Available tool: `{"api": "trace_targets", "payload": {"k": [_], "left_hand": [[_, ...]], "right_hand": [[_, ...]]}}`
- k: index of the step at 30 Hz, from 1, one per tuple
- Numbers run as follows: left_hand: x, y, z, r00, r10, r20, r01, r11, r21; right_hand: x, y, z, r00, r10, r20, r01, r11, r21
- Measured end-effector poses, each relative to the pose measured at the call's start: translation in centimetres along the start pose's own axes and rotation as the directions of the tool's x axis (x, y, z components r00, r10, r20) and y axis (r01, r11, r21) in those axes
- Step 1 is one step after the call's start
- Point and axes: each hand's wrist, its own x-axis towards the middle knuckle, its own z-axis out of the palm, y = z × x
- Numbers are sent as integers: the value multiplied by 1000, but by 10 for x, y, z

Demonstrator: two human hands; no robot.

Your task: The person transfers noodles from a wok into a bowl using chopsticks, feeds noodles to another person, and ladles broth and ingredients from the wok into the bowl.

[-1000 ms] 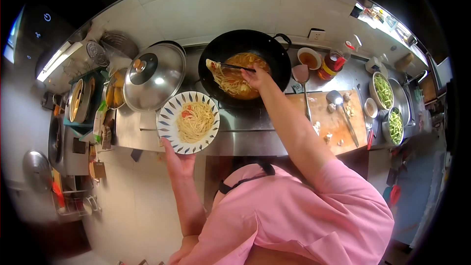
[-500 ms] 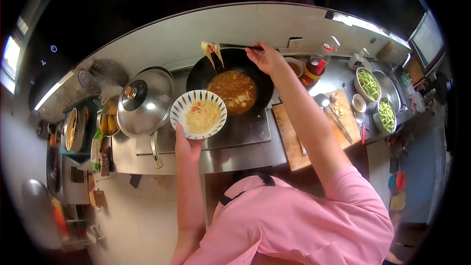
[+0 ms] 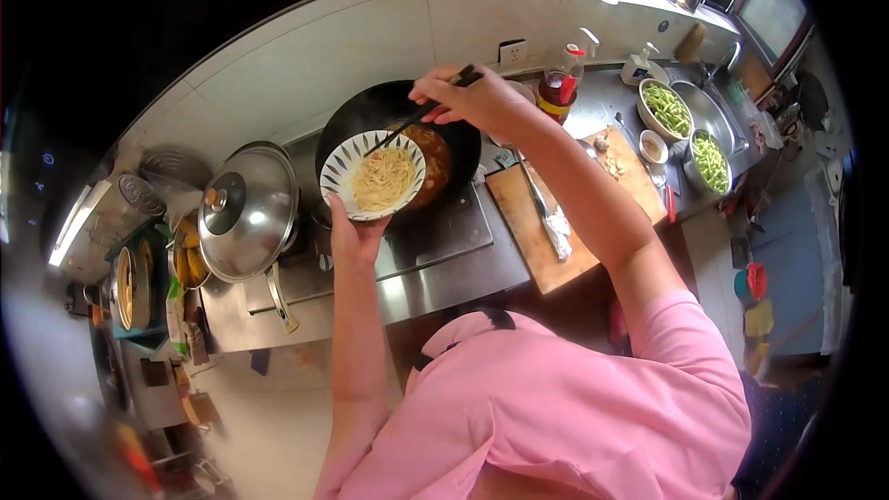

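My left hand (image 3: 356, 236) holds a white bowl (image 3: 343, 163) with a blue leaf pattern from below, at its near edge. Pale noodles (image 3: 383, 178) lie in the bowl. Closed round dark chopsticks (image 3: 407, 122), my right hand (image 3: 463, 97) is above the far right side of the bowl, and the chopstick tips reach the noodles. Behind and partly under the bowl is a black wok (image 3: 460, 141) with reddish broth (image 3: 433, 157) in it; the bowl hides part of the wok.
A steel lid (image 3: 255, 222) leans left of the wok. On the right are a cutting board (image 3: 519, 213) with utensils and garlic, a bottle (image 3: 559, 83), a small bowl (image 3: 653, 146), two bowls of green beans (image 3: 665, 109) (image 3: 709, 163) and a sink (image 3: 708, 106).
The chopsticks have carried noodles up from the wok and over to the bowl. My right hand has moved left and turned; the bowl now overlaps the wok. The camera view has shifted.
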Motion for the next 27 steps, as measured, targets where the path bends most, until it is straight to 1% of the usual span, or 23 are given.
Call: {"api": "trace_targets", "payload": {"k": [2, 4, 6, 8, 9, 10, 11, 13, 14, 15, 17, 18, 19, 20, 21, 22, 23, 25, 27], "left_hand": [[-6, 2, -6, 998, 10, 69, -7, 999, -41], [-26, 9, -3, 999, 36, 6, -35, 999, -38], [-50, 17, -7, 996, 51, -76, -54, 997, -47], [-78, 28, -3, 976, 74, -207, -76, 997, -3], [-89, 33, -7, 965, 93, -244, -97, 995, -3], [-97, 38, -13, 958, 114, -263, -120, 993, -9], [-107, 41, -20, 953, 140, -267, -148, 989, -11], [-123, 42, -31, 948, 181, -261, -195, 980, -26], [-128, 43, -35, 942, 188, -279, -202, 979, -25], [-133, 44, -39, 935, 194, -296, -210, 977, -24], [-143, 45, -46, 930, 191, -315, -216, 975, -46], [-146, 47, -48, 925, 203, -322, -227, 973, -39], [-151, 46, -50, 920, 213, -328, -237, 971, -37], [-153, 45, -52, 917, 222, -331, -247, 968, -36], [-156, 44, -55, 898, 234, -372, -260, 965, -20], [-160, 43, -55, 903, 232, -362, -259, 966, -27], [-164, 42, -54, 908, 226, -352, -255, 966, -36], [-168, 40, -51, 918, 209, -337, -236, 971, -41], [-168, 32, -59, 924, 190, -332, -213, 977, -34]], "right_hand": [[-8, 0, -11, 991, 26, -133, -23, 999, 24], [-18, 10, -27, 977, -24, -212, 44, 995, 93], [-18, 35, -40, 969, 46, -242, -66, 995, -74], [-13, 71, -36, 959, 157, -238, -202, 964, -175], [-9, 97, -33, 954, 199, -224, -242, 952, -186], [-10, 107, -24, 945, 267, -188, -293, 947, -130], [-8, 120, -13, 942, 295, -162, -312, 946, -91], [-3, 148, 16, 950, 298, -92, -300, 954, 0], [2, 165, 30, 963, 260, -69, -258, 966, 29], [9, 180, 46, 981, 184, -57, -181, 982, 47], [25, 209, 73, 996, -44, -76, 44, 999, -2], [33, 215, 81, 977, -197, -86, 189, 978, -88], [45, 226, 87, 962, -217, -166, 204, 975, -91], [54, 235, 84, 877, -398, -269, 327, 905, -273], [60, 234, 80, 854, -411, -319, 316, 896, -311], [62, 226, 73, 826, -428, -368, 302, 886, -352], [62, 218, 61, 905, -240, -352, 192, 967, -164], [58, 199, 40, 941, -40, -337, 60, 997, 48], [49, 180, 21, 943, 83, -322, -25, 983, 181]]}}
